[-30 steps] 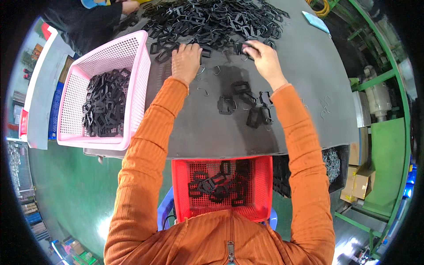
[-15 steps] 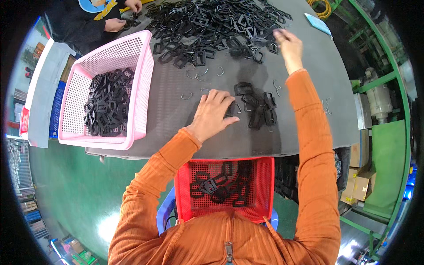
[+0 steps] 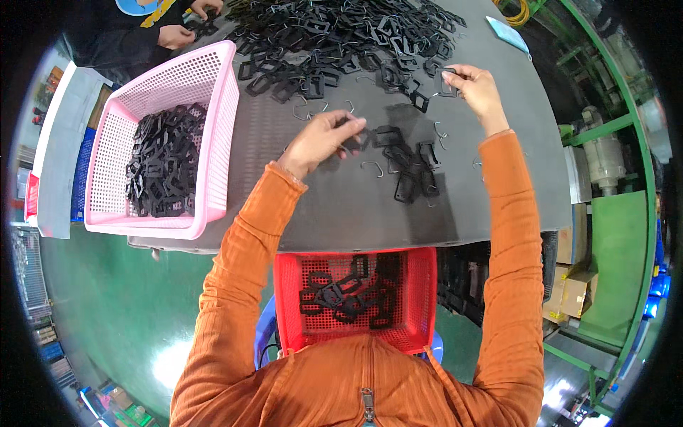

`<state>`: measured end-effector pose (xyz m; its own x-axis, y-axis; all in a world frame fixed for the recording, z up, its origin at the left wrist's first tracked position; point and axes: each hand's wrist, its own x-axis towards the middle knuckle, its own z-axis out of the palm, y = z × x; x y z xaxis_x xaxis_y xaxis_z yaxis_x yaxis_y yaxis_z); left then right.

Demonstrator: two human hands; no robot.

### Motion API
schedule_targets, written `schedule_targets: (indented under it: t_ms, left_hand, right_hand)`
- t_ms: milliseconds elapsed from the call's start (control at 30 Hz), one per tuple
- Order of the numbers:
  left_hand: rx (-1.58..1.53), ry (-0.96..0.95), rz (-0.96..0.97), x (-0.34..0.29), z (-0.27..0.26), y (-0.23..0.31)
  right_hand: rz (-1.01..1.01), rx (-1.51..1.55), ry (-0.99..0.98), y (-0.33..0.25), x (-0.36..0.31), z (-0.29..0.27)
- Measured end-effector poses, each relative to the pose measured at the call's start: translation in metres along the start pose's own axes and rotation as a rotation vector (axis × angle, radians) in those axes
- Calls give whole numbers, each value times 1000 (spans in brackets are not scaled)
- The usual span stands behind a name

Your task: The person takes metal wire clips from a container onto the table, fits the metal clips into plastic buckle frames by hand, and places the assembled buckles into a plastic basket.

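Note:
My right hand (image 3: 475, 89) pinches a black rectangular buckle (image 3: 446, 84) beside the right end of a big heap of black buckles (image 3: 334, 43). Over the middle of the grey table, my left hand (image 3: 324, 141) is closed on another black buckle (image 3: 361, 139), partly hidden by the fingers. Just right of it lies a small cluster of black buckles (image 3: 404, 165). Bent wire hooks lie loose around my hands, one wire hook (image 3: 372, 169) below the left hand and another (image 3: 440, 134) right of the cluster.
A pink basket (image 3: 158, 229) of black parts stands on the table's left. A red basket (image 3: 286, 299) with several black parts sits at my lap. At the far left, a co-worker's hands (image 3: 178, 35) handle black parts. A blue mask-like item (image 3: 509, 37) lies far right.
My right hand has drawn back slightly from the heap and now holds a buckle. My left hand has lifted off the table and moved away and leftward, with a buckle in its fingers.

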<state>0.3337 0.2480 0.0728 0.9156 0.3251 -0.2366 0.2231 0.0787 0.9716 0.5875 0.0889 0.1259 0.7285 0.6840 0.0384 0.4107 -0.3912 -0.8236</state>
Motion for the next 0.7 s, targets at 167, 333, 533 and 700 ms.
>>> schedule_targets:
  t_ms: [167, 333, 533, 700]
  left_hand:
    - [628, -42, 321, -14, 17, -5]
    - [563, 359, 619, 11, 54, 25]
    - [520, 223, 421, 38, 47, 39]
    - [326, 67, 507, 42, 46, 74]
  right_hand:
    - [103, 155, -72, -18, -27, 7]
    - [20, 206, -48, -39, -48, 23]
    - [-490, 190, -3, -47, -68, 35]
    - [-614, 234, -45, -62, -65, 5]
